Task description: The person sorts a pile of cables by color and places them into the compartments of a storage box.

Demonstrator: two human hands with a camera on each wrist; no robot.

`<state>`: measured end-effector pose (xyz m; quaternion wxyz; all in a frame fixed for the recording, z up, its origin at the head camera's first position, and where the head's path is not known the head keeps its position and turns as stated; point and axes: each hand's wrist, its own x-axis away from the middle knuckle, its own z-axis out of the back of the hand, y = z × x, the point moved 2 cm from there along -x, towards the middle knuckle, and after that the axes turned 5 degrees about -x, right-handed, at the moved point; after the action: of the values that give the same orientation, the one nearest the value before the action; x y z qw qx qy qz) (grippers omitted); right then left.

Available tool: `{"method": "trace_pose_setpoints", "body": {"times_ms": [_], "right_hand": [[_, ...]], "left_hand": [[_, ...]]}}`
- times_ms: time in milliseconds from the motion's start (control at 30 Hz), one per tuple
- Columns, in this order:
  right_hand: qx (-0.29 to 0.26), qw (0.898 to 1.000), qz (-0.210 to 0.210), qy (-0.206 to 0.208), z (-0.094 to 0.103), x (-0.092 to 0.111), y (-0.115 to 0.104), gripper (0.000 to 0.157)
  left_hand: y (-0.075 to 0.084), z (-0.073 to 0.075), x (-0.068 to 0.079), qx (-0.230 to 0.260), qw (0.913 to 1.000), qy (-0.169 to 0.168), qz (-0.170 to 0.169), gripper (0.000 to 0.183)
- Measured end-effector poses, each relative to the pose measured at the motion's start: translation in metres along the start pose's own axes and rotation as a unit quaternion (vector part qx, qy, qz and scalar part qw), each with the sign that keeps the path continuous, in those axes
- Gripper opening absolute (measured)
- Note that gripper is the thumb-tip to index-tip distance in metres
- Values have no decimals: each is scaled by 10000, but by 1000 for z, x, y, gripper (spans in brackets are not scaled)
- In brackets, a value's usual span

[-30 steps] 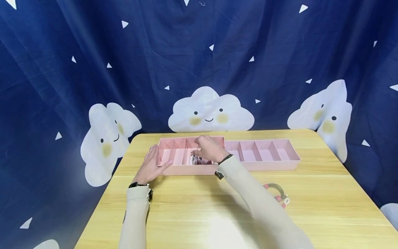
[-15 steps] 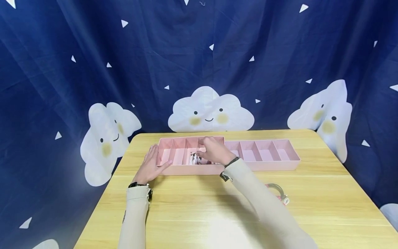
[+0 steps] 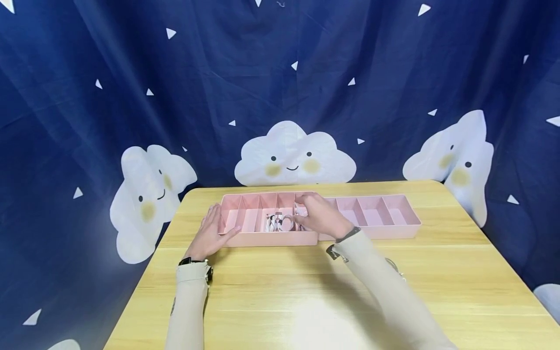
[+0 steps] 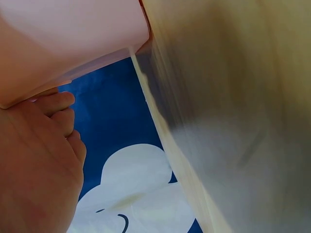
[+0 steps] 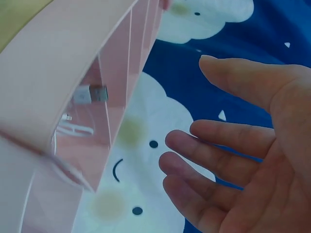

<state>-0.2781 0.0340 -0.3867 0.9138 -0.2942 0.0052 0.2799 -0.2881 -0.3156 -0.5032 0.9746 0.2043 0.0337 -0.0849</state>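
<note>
A pink divided box (image 3: 269, 239) stands on the table, with a cable (image 3: 274, 222) in its middle compartment and a light coiled cable (image 3: 287, 223) just right of it. My left hand (image 3: 206, 238) rests on the box's left end, fingers extended along the side and thumb at the front rim. Over the right-end compartment is my right hand (image 3: 325, 216). In the right wrist view its fingers are spread and loosely bent, with nothing between them. There, a white USB plug (image 5: 92, 94) and a white cord (image 5: 75, 128) show inside the end compartment.
A second, paler pink divided box (image 3: 372, 232) adjoins the first on its right. On the table at right, a thin cable (image 3: 392, 265) is partly hidden behind my right sleeve (image 3: 385, 287). A dark blue curtain (image 3: 210, 78) with clouds hangs behind the table's far edge.
My right hand has moved right, from the middle compartments to the right end of the box, uncovering the coiled cable. The sleeve now hides more of the table cable. The left hand stays put.
</note>
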Motion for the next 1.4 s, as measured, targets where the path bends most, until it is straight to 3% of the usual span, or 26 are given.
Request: {"method": "trace_pose_setpoints", "body": {"times_ms": [233,567,933,1400], "right_hand": [[51,9998,-145,83,11,17,11,52],[147,9988,76,455,25,43,27,49],[299,9970,-266,661,36,65,43,51],[33,9957,-301,873,45,93,67,49]], "left_hand": [[-2,-1,2,11,10000,31,17,116],[-3,-2,2,15,10000,31,0,116],[-1,-2,2,58,10000,10,19,116],[-1,-1,-1,14,10000,-9,4,116]]}}
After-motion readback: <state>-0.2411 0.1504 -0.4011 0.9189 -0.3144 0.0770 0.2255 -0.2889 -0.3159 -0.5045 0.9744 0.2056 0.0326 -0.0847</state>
